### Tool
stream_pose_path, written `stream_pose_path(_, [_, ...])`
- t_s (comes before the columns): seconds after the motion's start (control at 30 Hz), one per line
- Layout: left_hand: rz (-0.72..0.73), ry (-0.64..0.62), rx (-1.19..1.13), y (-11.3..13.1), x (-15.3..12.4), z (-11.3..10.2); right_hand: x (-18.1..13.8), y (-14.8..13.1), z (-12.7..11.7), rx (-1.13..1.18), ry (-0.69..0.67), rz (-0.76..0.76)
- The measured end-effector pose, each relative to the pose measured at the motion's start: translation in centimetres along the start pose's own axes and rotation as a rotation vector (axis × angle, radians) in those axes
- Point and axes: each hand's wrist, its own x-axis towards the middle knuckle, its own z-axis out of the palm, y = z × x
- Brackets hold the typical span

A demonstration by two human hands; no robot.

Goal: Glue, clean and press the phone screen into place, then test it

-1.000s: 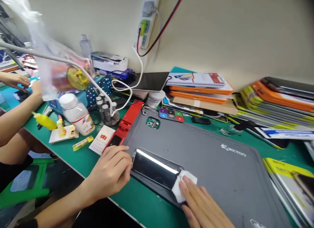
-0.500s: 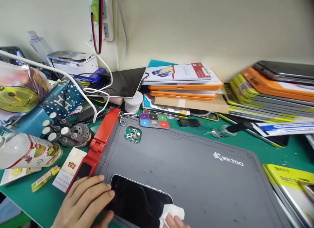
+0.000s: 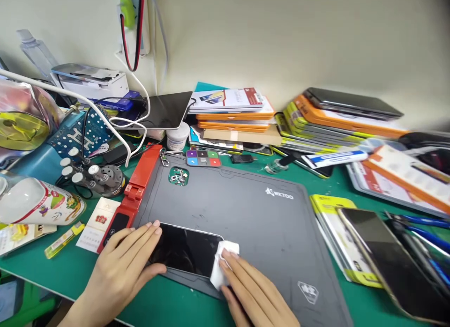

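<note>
A black phone lies screen up on the near left of a grey work mat. My left hand rests on the phone's left end, fingers stretched flat, holding it still. My right hand presses a folded white wipe onto the phone's right end with its fingertips.
A red tool lies along the mat's left edge, with a white bottle, a lighter and a screwdriver stand further left. Stacks of orange and yellow packages line the back. Another phone and blue-handled tools sit right.
The view has swung right and lifted, bringing both hands back into the picture. The right hand and wipe have slid left along the phone's screen. The left hand stays on the phone's left end.
</note>
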Motion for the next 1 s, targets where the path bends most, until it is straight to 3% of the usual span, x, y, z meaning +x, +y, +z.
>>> stream_pose_path(0.23, [0.038, 0.006, 0.01, -0.2, 0.5, -0.3, 0.0, -1.1, -0.1, -0.002, 0.048, 0.165])
stream_pose_path(0.6, [0.106, -0.068, 0.075, 0.1, 0.6, -0.3, -0.2, -1.5, -0.6, -0.027, 0.064, 0.159])
stream_pose_path(1.0, [0.194, 0.004, 0.166, 0.3, 0.2, 0.1, -0.1, -2.0, -0.3, -0.027, 0.084, 0.194])
